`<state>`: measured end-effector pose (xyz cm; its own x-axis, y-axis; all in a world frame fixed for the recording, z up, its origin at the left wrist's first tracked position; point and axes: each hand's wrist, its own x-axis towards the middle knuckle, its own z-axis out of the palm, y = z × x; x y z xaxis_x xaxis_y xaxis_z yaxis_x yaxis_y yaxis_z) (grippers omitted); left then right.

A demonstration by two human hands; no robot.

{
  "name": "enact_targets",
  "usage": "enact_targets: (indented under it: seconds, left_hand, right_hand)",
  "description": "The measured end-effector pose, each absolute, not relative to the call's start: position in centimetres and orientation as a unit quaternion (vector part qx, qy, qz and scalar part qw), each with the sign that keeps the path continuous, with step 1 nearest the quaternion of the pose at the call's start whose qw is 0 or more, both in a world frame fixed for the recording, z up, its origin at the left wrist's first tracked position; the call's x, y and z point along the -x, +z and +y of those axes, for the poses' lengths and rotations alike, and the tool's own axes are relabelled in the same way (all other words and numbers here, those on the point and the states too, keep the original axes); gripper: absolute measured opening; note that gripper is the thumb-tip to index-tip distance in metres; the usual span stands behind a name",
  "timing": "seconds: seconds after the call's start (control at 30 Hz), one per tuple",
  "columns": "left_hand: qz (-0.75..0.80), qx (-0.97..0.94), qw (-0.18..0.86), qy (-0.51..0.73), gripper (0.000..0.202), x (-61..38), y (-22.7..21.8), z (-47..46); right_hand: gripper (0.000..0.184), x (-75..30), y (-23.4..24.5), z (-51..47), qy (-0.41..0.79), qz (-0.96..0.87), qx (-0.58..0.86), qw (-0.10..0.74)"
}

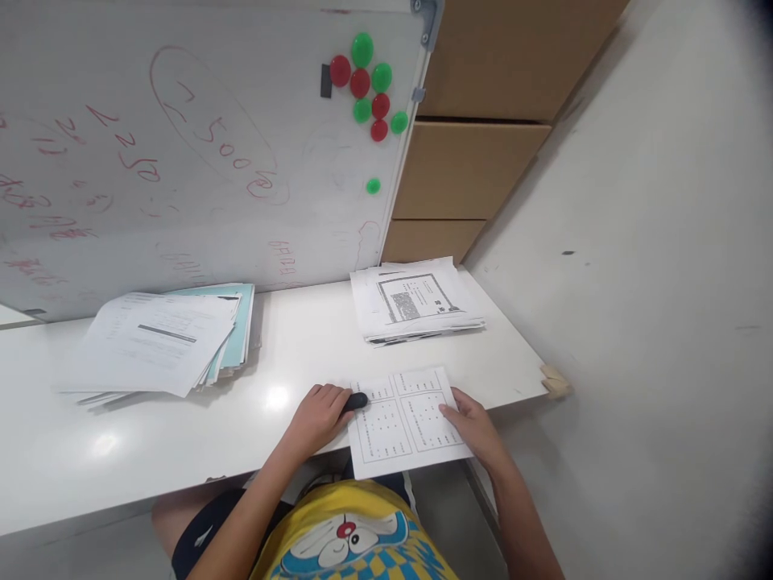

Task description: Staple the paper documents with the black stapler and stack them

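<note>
A white printed sheet [398,443], divided into boxed panels, lies over the table's front edge and juts out towards my body. Its right edge is pinched in my right hand [474,427], thumb on top and fingers underneath. At the left edge, my left hand [320,419] is closed around a black object with a rounded end [358,400]. Only that end shows, resting over the sheet's left margin; the rest is hidden in the fist, so its kind is unclear.
A stack of printed papers [416,310] sits behind the sheet. Farther left is a looser pile of papers [163,338] with light-blue sheets. A whiteboard [241,225] with round magnets stands at the back, beside cardboard boxes [447,169]. A wall [652,282] rises on the right.
</note>
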<state>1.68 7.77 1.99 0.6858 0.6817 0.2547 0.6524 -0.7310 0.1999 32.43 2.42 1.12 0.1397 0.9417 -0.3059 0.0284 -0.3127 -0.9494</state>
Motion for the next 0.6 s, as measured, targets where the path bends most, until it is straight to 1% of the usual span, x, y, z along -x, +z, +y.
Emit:
enact_targets:
  seconds: [0.13,0.33,0.43,0.6]
  left_hand:
    - [0.351,-0.925,0.022,0.145,0.036,-1.9,2.3,7.6]
    - [0.364,-0.919,-0.002,0.151,0.034,-2.9,2.6,6.8]
    - [0.378,-0.912,-0.009,0.158,0.040,-3.7,2.3,6.1]
    - [0.372,-0.915,-0.064,0.146,0.053,-4.5,1.7,5.2]
  right_hand:
    - [0.037,-31.5,1.6,2.4,0.543,-0.365,0.611,0.445]
    - [0.040,-31.4,1.4,2.3,0.551,-0.353,0.615,0.440]
    - [0.041,-31.5,1.2,2.3,0.557,-0.349,0.611,0.442]
    - [0.041,-31.4,1.1,2.4,0.563,-0.338,0.610,0.443]
